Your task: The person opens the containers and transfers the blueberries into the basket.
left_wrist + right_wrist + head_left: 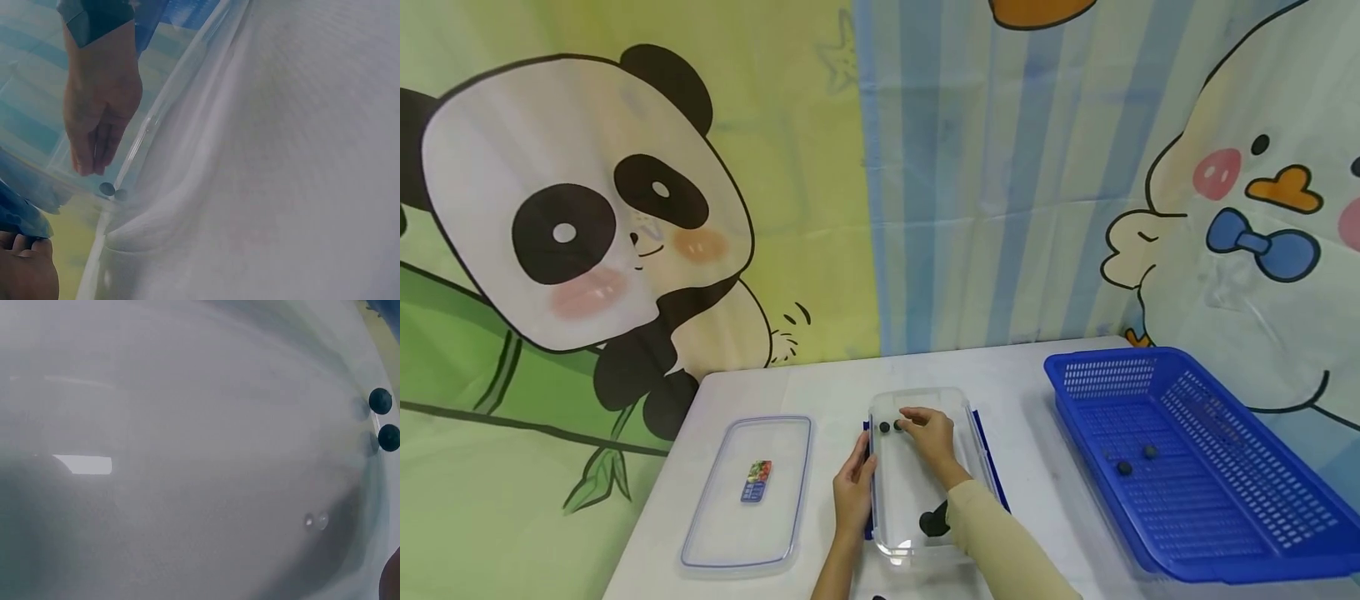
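Note:
A clear plastic box (917, 475) with blue side clips stands on the white table. My left hand (852, 496) holds its left side, thumb at the rim and fingers along the outside. Over the far left part of the box, my right hand (934, 442) reaches in with its fingertips beside two small dark balls (884, 427). Those balls (380, 401) sit side by side in the right wrist view, with no fingers on them. From the left wrist view, the right hand (103, 119) has fairly straight fingers just short of a ball (107, 189).
A clear lid (700, 533) with a colourful label (756, 482) lies on the table to the left. At the right stands a blue slatted basket (1225, 546) holding two dark balls (1124, 468). Behind the table hangs a printed cloth (955, 208). A black rounded piece (933, 522) shows below the right cuff.

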The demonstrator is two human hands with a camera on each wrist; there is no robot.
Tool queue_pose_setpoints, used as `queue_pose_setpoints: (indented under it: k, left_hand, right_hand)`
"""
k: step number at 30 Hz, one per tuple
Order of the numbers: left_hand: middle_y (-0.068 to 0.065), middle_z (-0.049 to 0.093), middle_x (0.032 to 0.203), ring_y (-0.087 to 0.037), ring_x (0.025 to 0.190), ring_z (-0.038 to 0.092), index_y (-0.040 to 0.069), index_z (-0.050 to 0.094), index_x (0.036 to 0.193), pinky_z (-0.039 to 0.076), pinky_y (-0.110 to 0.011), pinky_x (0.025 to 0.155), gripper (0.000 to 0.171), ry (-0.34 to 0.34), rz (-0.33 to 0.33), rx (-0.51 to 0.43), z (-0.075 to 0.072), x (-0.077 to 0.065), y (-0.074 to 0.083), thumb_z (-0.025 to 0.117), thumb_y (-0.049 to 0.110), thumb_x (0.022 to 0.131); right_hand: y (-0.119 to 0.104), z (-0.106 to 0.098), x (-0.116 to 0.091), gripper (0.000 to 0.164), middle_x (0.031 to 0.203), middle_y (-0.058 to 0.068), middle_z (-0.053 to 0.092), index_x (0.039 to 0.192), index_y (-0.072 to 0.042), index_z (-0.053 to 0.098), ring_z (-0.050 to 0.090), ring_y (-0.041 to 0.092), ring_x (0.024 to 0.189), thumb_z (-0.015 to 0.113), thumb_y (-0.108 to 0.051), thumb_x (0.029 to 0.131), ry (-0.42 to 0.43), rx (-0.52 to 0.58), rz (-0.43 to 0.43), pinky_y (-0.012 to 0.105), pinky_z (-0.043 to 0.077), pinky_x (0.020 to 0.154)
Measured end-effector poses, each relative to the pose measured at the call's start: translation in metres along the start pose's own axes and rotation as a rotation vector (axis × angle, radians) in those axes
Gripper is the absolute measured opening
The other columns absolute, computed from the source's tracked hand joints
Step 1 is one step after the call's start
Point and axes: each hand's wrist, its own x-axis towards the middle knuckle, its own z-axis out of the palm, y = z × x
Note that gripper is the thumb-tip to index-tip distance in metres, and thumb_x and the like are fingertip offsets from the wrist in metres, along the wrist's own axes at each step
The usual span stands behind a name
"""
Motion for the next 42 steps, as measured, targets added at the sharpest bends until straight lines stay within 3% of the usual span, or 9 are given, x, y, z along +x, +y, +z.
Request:
queue_pose_setpoints:
  k: [7, 11, 15, 23, 30, 37, 42]
  left_hand:
    - [-0.018, 0.041, 0.137, -0.028, 0.129, 0.032, -0.004, 0.045, 0.132, 0.033, -0.012, 0.097, 0.043, 0.002, 0.004, -0.005, 0.002, -0.005, -0.006, 0.055, 0.006, 0.091]
    - [-0.019, 0.042, 0.137, -0.028, 0.129, 0.032, -0.005, 0.045, 0.132, 0.032, -0.012, 0.098, 0.043, 0.001, 0.017, -0.01, 0.001, -0.007, -0.005, 0.055, 0.005, 0.091]
    - [-0.02, 0.044, 0.135, -0.029, 0.129, 0.033, -0.006, 0.046, 0.131, 0.033, -0.013, 0.098, 0.043, 0.005, 0.058, -0.012, -0.001, -0.007, -0.005, 0.056, 0.005, 0.091]
    - [-0.022, 0.045, 0.133, -0.018, 0.127, 0.039, -0.008, 0.046, 0.13, 0.034, -0.013, 0.097, 0.041, -0.005, 0.164, -0.015, -0.002, -0.006, -0.008, 0.054, 0.004, 0.091]
    - [-0.015, 0.045, 0.136, -0.023, 0.129, 0.034, -0.002, 0.047, 0.132, 0.032, -0.015, 0.099, 0.044, 0.008, 0.043, -0.024, -0.003, -0.004, -0.004, 0.057, 0.011, 0.091]
    - [-0.02, 0.041, 0.137, -0.028, 0.13, 0.031, -0.006, 0.044, 0.132, 0.031, -0.013, 0.099, 0.043, -0.005, 0.052, -0.035, -0.002, -0.002, -0.005, 0.054, 0.005, 0.092]
    - [-0.017, 0.045, 0.135, -0.025, 0.129, 0.035, -0.004, 0.046, 0.131, 0.032, -0.013, 0.099, 0.043, 0.007, 0.05, -0.018, 0.0, 0.001, -0.004, 0.056, 0.006, 0.091]
  right_hand:
    - [0.013, -0.003, -0.005, 0.022, 0.1, 0.003, 0.069, 0.098, -0.014, 0.074, 0.063, 0.024, 0.095, 0.076, -0.014, 0.075, -0.067, -0.073, -0.013, 0.036, 0.053, 0.082]
    - [0.015, -0.002, -0.007, 0.022, 0.099, 0.005, 0.069, 0.098, -0.01, 0.073, 0.064, 0.025, 0.094, 0.075, -0.011, 0.076, -0.097, -0.124, -0.085, 0.038, 0.053, 0.081]
    - [0.016, -0.001, -0.008, 0.023, 0.097, 0.008, 0.069, 0.098, -0.005, 0.072, 0.064, 0.027, 0.093, 0.075, -0.007, 0.075, -0.134, -0.167, -0.163, 0.038, 0.054, 0.08]
    - [0.013, 0.003, -0.007, 0.024, 0.096, 0.009, 0.069, 0.096, -0.003, 0.071, 0.064, 0.026, 0.092, 0.076, -0.004, 0.073, -0.153, -0.202, -0.241, 0.038, 0.054, 0.08]
    - [0.012, 0.006, -0.004, 0.022, 0.094, 0.007, 0.069, 0.094, -0.004, 0.07, 0.064, 0.025, 0.093, 0.075, -0.002, 0.072, -0.161, -0.209, -0.233, 0.039, 0.052, 0.083]
    - [0.011, 0.007, -0.003, 0.02, 0.09, 0.008, 0.07, 0.09, -0.003, 0.069, 0.065, 0.025, 0.089, 0.075, 0.001, 0.072, -0.154, -0.199, -0.25, 0.039, 0.053, 0.08]
    - [0.007, 0.006, 0.002, 0.019, 0.09, 0.005, 0.07, 0.091, -0.005, 0.07, 0.065, 0.024, 0.089, 0.074, 0.001, 0.073, -0.116, -0.171, -0.227, 0.038, 0.054, 0.08]
